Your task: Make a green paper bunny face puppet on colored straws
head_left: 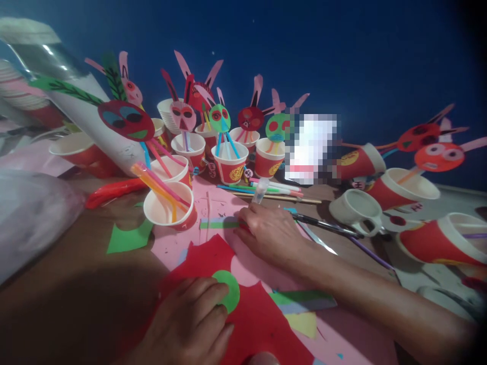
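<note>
My left hand point(190, 319) rests near the front, fingers curled, pinching a green paper circle point(229, 290) that lies on a red paper sheet point(262, 324). My right hand point(268, 230) reaches across a pink sheet point(218, 203), palm down, fingers closed over something small by a green paper strip point(216, 223); what it grips is hidden. Black-handled scissors point(327, 227) lie just to the right of that hand.
Several red paper cups point(230, 165) with straws and paper rabbit faces stand in a row behind. Tipped cups point(437, 241) lie at the right. A white mug point(357, 208), loose straws point(266, 188), a green scrap point(127, 238) and a plastic bag point(30, 218) surround the work.
</note>
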The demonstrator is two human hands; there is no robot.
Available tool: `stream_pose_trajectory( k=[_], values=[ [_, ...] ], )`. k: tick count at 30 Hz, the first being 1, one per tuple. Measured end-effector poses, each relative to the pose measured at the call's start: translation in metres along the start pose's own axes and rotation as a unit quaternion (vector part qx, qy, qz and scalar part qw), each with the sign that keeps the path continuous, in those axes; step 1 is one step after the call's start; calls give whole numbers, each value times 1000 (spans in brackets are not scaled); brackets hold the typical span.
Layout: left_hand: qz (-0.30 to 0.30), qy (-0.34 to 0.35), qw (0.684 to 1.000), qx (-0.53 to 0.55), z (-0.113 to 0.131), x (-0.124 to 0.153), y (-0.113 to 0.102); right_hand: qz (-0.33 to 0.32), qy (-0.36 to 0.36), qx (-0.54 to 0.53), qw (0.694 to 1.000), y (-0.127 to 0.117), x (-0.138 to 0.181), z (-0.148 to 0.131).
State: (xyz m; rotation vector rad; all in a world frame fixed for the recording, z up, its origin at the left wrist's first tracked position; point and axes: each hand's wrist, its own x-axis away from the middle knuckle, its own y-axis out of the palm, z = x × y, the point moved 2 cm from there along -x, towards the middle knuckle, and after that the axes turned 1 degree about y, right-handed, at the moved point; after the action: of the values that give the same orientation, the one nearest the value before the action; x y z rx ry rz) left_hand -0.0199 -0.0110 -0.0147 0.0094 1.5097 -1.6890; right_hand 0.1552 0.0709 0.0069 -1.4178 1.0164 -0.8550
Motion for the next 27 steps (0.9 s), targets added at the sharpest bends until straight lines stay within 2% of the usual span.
stream_pose_trajectory(
  k=[7, 12, 15, 19, 22, 27],
  values=[
    [-24, -19, 999, 11, 1, 6, 5, -18, -13, 7, 1000, 5, -1, 0],
    [8, -3, 998, 55, -2, -2, 0, -26, 20, -89, 996, -2, 0, 11],
    [13, -13, 997, 70, -4, -4, -3, -17, 8, -120, 993, -4, 2, 18],
    [1, -29, 996, 87, -4, -2, -6, -31, -3, -56, 998, 0, 3, 17],
    [25, -35, 993, 111, -4, -2, -7, -46, 0, -6, 999, 3, 4, 12],
    [17, -50, 990, 129, -6, -6, -9, -60, 3, 8, 998, 4, 3, 8]
  ],
)
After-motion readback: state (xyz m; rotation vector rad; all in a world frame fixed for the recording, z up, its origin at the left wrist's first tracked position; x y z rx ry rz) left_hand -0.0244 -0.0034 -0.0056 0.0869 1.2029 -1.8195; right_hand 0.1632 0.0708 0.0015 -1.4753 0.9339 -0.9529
